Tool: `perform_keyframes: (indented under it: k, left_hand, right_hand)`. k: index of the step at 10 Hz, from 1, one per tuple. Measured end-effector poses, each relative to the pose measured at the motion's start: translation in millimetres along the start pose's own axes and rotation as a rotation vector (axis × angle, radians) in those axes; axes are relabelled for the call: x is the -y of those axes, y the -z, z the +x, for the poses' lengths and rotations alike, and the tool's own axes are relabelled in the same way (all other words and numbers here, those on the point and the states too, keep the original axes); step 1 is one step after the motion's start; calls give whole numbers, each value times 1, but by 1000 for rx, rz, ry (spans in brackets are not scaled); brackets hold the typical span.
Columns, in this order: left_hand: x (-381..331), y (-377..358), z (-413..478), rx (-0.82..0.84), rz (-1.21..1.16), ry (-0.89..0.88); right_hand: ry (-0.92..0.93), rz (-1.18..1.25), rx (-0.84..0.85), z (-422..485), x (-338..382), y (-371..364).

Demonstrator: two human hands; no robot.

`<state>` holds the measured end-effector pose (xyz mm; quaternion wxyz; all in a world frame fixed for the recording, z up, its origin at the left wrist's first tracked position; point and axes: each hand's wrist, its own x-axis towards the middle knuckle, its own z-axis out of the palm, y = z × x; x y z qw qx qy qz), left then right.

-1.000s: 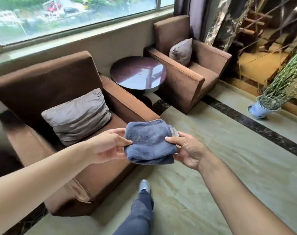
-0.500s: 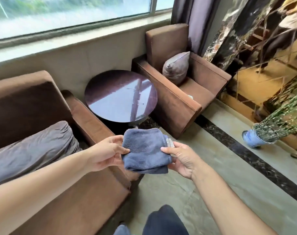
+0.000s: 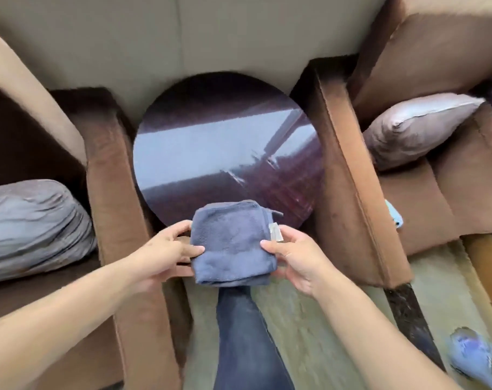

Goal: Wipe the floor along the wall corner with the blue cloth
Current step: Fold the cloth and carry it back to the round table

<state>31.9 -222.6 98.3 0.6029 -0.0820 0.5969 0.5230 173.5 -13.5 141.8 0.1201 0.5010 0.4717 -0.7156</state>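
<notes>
Closer now: blue cloth [image 3: 233,243] (tag [image 3: 275,231] unreadable)

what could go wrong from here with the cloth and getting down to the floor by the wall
The folded cloth is pinched only at its edges by the left hand and right hand, so it may unfold or slip on the way down.

The round table sits against the wall between two armchairs, so the gap to the floor looks tight; an arm or head might bump the table edge.

A small light-blue item lies at the right seat's edge and might get knocked off.
</notes>
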Motion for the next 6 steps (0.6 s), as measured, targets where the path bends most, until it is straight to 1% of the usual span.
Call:
perform_keyframes:
  k: [1,2,3,4,5,6]
  left_hand:
    - [-13,-15,65,-122,-19,-5]
    - [-22,-23,118,-216,-24,-3]
    - [-26,-23,169,-337,24,18]
    - [-26,-20,193,-417,84,86]
    - [-26,-19,194,-459,128,132]
    - [-35,-19,181,-457,153,130]
  right_hand:
    - [-32,-85,22,80,26,26]
    - [-52,-97,14,141,39,40]
    - [-77,-153,-9,193,36,46]
    - [-88,-356,-68,222,29,46]
    - [-123,-480,-95,226,29,50]
    - [-88,-614,-91,210,39,51]
